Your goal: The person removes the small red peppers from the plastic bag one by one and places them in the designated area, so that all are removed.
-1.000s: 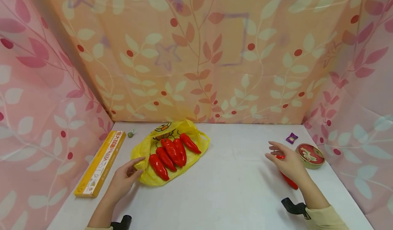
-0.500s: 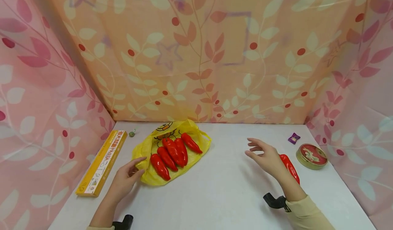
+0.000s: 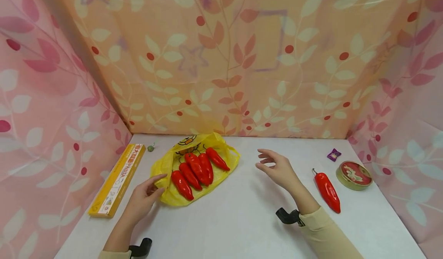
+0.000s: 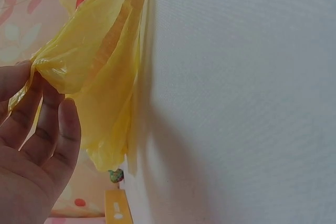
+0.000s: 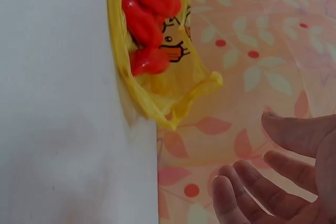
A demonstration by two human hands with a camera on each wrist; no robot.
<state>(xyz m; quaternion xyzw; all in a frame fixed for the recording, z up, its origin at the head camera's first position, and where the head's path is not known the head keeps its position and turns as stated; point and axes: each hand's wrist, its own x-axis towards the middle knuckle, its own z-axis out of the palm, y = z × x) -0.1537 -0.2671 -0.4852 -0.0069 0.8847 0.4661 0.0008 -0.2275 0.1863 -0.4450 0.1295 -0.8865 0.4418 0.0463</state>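
Note:
A yellow plastic bag (image 3: 165, 163) lies on the white table left of centre, its mouth spread and several red peppers (image 3: 196, 169) inside. At the bag's left edge, my left hand (image 3: 140, 201) pinches the thin plastic between thumb and fingertips; the left wrist view shows the film (image 4: 102, 98) drawn up to the fingers. My right hand (image 3: 278, 170) hovers right of the bag with relaxed fingers and nothing in it. In the right wrist view that hand (image 5: 278, 182) is apart from the bag. One more red pepper (image 3: 327, 192) with a stem rests on the table at the right.
A yellow pasta box (image 3: 117, 181) lies along the left side, with a small green round item (image 3: 150, 147) behind it. Back right are a purple-wrapped candy (image 3: 333, 155) and a round red-and-gold tin (image 3: 353, 175). Patterned cloth (image 3: 228, 67) walls the back and sides.
My right hand has moved left, away from the lone red pepper and toward the bag, uncovering that pepper. My left hand keeps its pinch on the bag. The view has shifted slightly.

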